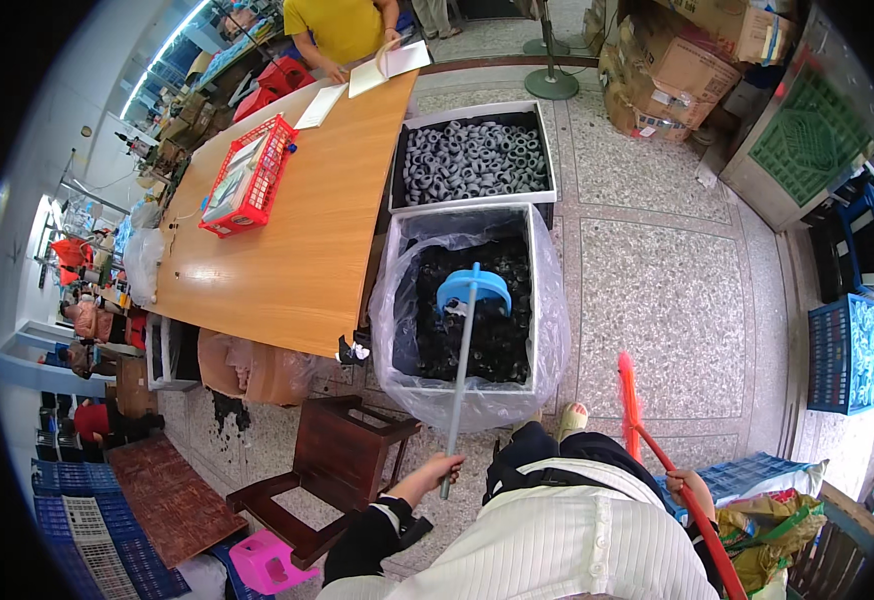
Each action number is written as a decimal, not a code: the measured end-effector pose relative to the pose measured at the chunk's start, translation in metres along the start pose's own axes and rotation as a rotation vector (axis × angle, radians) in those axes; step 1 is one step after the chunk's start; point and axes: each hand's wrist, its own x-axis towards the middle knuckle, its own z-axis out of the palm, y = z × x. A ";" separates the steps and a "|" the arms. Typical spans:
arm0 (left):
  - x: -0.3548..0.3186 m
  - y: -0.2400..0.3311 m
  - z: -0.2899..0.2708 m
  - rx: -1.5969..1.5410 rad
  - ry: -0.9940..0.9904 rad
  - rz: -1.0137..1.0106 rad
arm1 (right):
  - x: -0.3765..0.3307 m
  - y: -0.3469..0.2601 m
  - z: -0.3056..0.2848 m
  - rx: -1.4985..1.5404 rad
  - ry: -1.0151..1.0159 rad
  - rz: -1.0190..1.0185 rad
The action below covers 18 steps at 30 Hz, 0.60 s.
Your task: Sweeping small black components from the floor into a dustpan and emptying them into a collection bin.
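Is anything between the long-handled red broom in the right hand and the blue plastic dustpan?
Yes: the right wall of the white-rimmed rectangular box, draped with a clear plastic liner, lies between the red broom and the blue dustpan over the black scraps.

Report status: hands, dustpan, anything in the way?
Left hand gripping grey pole; right hand gripping red broom. Blue dustpan at pole's far end, over black pieces in plastic-lined bin. Brown chair by left forearm, possible obstruction.

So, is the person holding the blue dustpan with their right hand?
No, the left hand has its grip on the grey pole of the blue dustpan, while the right hand holds the red broom.
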 end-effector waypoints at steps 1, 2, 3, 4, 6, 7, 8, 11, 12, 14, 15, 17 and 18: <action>0.008 -0.005 0.004 -0.041 0.002 0.012 | 0.001 0.000 -0.001 -0.001 0.001 -0.002; 0.015 -0.012 0.009 -0.082 0.004 0.023 | 0.002 0.002 -0.003 -0.025 -0.001 -0.011; 0.017 -0.014 0.019 -0.102 0.093 0.132 | 0.004 0.000 -0.004 -0.051 -0.004 -0.021; 0.020 -0.019 0.026 -0.107 0.089 0.135 | 0.005 0.000 -0.003 -0.057 -0.003 -0.024; 0.017 -0.027 0.037 0.002 0.276 0.286 | 0.003 -0.001 -0.001 0.004 0.039 0.071; 0.009 -0.025 0.044 -0.033 0.269 0.291 | 0.004 0.001 -0.005 0.008 0.036 0.067; 0.004 -0.027 0.043 -0.037 0.269 0.305 | 0.008 0.001 -0.012 -0.098 0.028 0.063; -0.004 -0.032 0.043 -0.143 0.204 0.390 | 0.039 -0.004 -0.078 -0.221 0.062 0.061; -0.007 -0.033 0.044 -0.155 0.229 0.409 | 0.034 -0.003 -0.074 -0.295 0.079 0.035; -0.005 -0.044 0.035 -0.248 0.217 0.395 | -0.007 0.004 -0.007 -0.566 0.069 0.050; 0.001 -0.044 0.032 -0.280 0.159 0.358 | -0.003 0.004 -0.034 -1.294 0.097 -0.379; 0.018 -0.053 0.024 -0.309 0.112 0.340 | -0.002 0.010 -0.015 -1.371 0.112 -0.441; 0.032 -0.061 0.018 -0.197 0.281 0.334 | -0.009 0.015 -0.002 -1.454 0.145 -0.483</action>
